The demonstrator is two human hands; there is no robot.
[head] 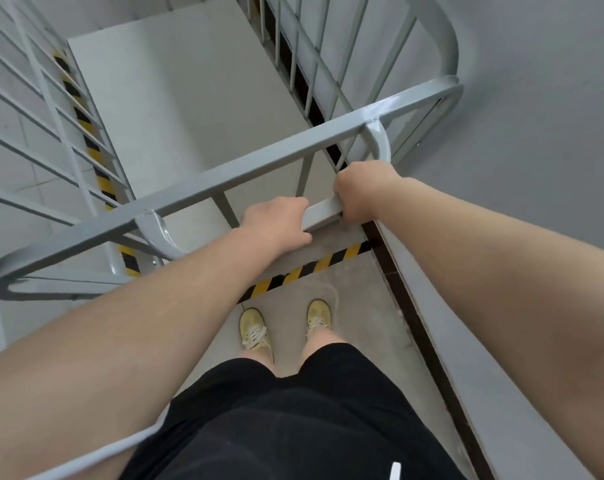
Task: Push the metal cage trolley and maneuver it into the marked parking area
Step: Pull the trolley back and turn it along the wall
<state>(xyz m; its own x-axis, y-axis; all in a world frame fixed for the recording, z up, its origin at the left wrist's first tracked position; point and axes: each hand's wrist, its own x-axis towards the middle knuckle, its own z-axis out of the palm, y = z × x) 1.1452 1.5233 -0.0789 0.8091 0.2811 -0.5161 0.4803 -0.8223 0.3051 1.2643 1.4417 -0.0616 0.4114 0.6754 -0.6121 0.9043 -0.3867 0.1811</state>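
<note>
A grey metal cage trolley (224, 174) fills the upper half of the head view, its barred sides rising left and right around a pale flat floor panel (189, 91). A push handle bar (323, 213) juts from its near top rail. My left hand (276, 223) and my right hand (362, 192) are both closed around that bar, side by side. Yellow-and-black striped tape (307, 270) marks the floor under the trolley's near end, and a second strip (86, 133) runs along its left side. The trolley's wheels are hidden.
A grey wall (535, 133) with a dark skirting strip (414, 306) runs close along the right side of the trolley. My feet in yellow shoes (253, 329) stand on grey concrete just behind the tape. White tiled floor lies to the left.
</note>
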